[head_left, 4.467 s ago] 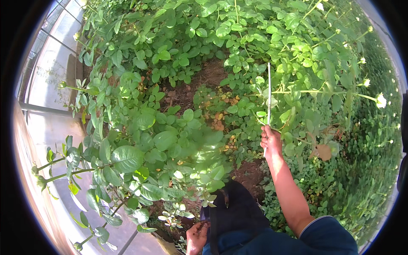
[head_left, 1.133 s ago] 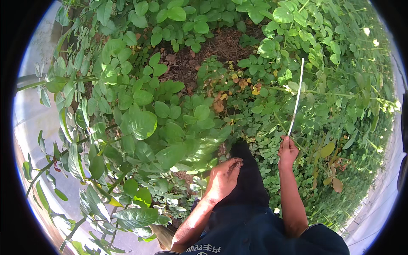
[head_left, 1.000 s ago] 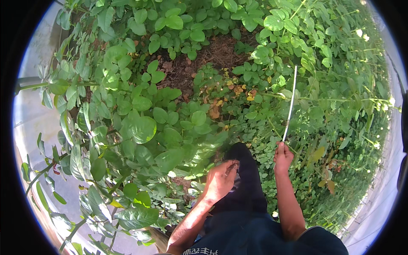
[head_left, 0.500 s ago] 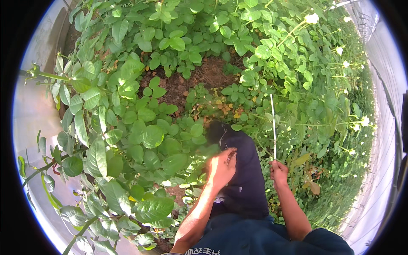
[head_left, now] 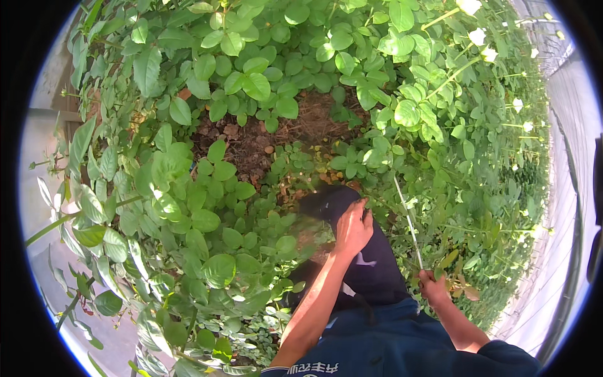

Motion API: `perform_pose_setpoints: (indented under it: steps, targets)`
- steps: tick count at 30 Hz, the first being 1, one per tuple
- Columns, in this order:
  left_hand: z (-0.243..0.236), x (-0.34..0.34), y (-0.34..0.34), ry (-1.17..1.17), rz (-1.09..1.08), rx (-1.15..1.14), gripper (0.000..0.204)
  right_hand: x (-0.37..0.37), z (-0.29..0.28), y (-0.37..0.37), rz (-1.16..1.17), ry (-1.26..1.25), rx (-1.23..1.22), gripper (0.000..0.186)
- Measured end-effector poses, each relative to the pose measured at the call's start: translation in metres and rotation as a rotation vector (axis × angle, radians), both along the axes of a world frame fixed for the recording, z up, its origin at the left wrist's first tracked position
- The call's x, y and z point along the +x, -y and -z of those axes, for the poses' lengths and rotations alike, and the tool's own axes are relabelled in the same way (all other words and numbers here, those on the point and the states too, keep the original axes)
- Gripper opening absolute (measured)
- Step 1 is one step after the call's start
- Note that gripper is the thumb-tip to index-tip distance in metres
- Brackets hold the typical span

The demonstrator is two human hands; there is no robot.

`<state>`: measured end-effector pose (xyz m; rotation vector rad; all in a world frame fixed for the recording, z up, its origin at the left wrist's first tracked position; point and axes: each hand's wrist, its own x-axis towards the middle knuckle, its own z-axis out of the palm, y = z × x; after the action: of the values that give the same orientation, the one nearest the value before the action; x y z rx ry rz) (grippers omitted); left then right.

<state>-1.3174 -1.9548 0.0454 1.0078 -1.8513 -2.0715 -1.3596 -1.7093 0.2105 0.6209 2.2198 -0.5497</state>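
My right hand (head_left: 433,289) is closed round the lower end of a thin white stick (head_left: 408,217). The stick slants up and to the left, in front of green leaves. In front of my dark trouser leg (head_left: 383,267), my left hand (head_left: 353,227) has its fingers curled in. What it holds, if anything, cannot be made out. Beyond that hand are low leaves and a patch of brown soil (head_left: 235,141) with dry litter.
Leafy rose bushes (head_left: 251,81) surround me, with long stems reaching in at the left. White rose blooms (head_left: 477,36) stand at the upper right. Pale plastic sheeting (head_left: 575,125) runs along the right side. Yellowed leaves (head_left: 461,286) hang beside my right hand.
My left hand has moved right and slightly farther from me. The right hand has come lower and to the right, and the stick now leans more to the left. The whole view has shifted.
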Motion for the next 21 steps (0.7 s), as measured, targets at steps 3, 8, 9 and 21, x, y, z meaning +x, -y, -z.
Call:
perform_pose_setpoints:
  steps: [3,8,9,21]
  targets:
    - [0.029,-0.049,0.032,-0.076,-0.105,0.086,0.038,-0.027,-0.019,0.020,0.016,0.085,0.075,0.027]
    - [0.059,-0.148,0.063,-0.205,-0.124,-0.064,0.043,-0.063,-0.045,0.070,0.137,0.253,0.059,0.028]
    - [0.056,-0.164,0.063,-0.262,-0.122,-0.039,0.042,-0.067,-0.048,0.078,0.031,0.239,0.102,0.028]
    - [0.021,-0.185,0.051,-0.534,0.278,-0.211,0.026,-0.073,0.038,0.155,0.314,0.057,-0.173,0.026]
